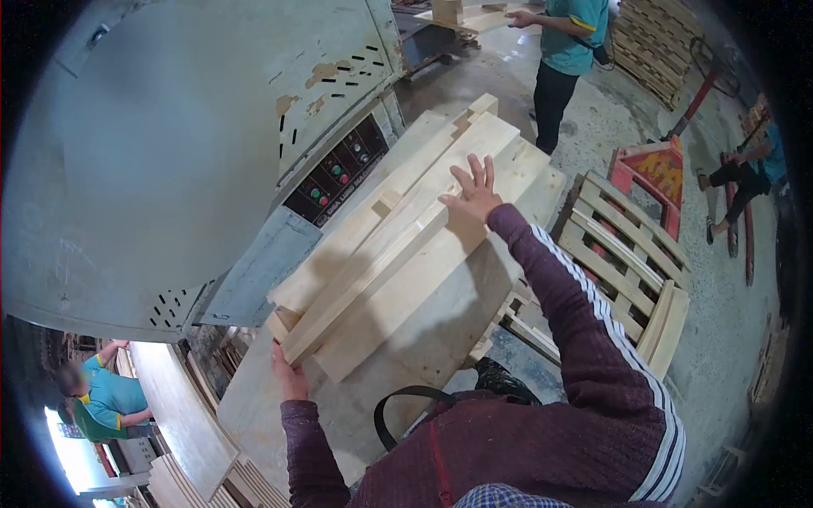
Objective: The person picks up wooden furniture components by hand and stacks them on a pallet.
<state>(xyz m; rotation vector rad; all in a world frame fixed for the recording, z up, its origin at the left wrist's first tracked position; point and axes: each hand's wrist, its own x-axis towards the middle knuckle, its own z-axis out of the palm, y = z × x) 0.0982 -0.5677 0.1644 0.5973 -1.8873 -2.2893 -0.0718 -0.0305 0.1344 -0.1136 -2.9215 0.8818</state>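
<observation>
My left hand (290,376) is at the near-left end of a long pale wooden board (385,258), its fingers against the end and partly hidden by the wood. My right hand (476,196) lies on the same board's far half, fingers spread. This board rests on top of others. A wider plank (406,300) lies under it on the right, and another plank (318,284) on the left, with a small wooden block (387,201) between boards. All lie slanted on a worn machine table (461,317).
A large grey machine (161,161) with a button panel (339,173) stands at the left. To the right are a slatted wooden pallet (622,254) and a red pallet jack (652,182). One person (572,51) handles boards at the back; others are at far right and lower left.
</observation>
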